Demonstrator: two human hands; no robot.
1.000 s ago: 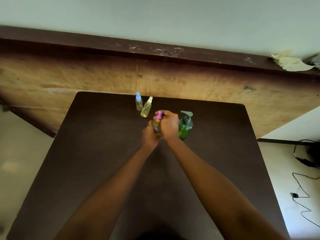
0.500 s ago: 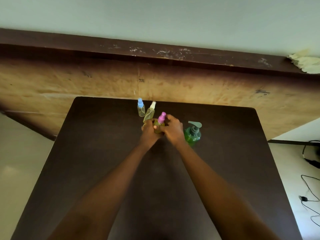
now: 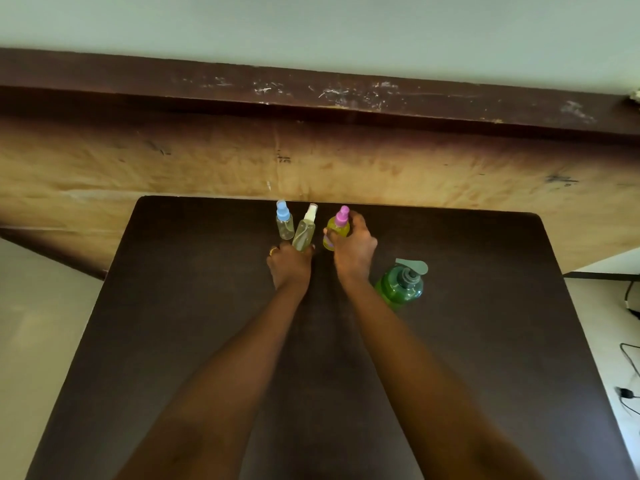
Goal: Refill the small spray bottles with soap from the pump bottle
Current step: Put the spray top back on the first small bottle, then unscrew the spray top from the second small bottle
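Observation:
Three small spray bottles stand in a row near the far edge of the dark table (image 3: 194, 341). The blue-capped bottle (image 3: 284, 221) is on the left and looks nearly clear. The white-capped bottle (image 3: 304, 232) leans in the middle, its base hidden by my left hand (image 3: 291, 266), whose fingers curl round that base. My right hand (image 3: 353, 249) grips the pink-capped bottle (image 3: 337, 226), which holds yellow-green liquid, from the right side. The green pump bottle (image 3: 401, 285) stands to the right of my right wrist, untouched.
Behind the table's far edge rises a worn wooden board (image 3: 415, 171) with a dark top rail. Black cables (image 3: 628, 358) lie on the pale floor at the right. The near half of the table holds only my forearms.
My right hand has carried the pink-capped bottle away from me and set it beside the other two. My left hand has let go of it and moved to the white-capped bottle's base.

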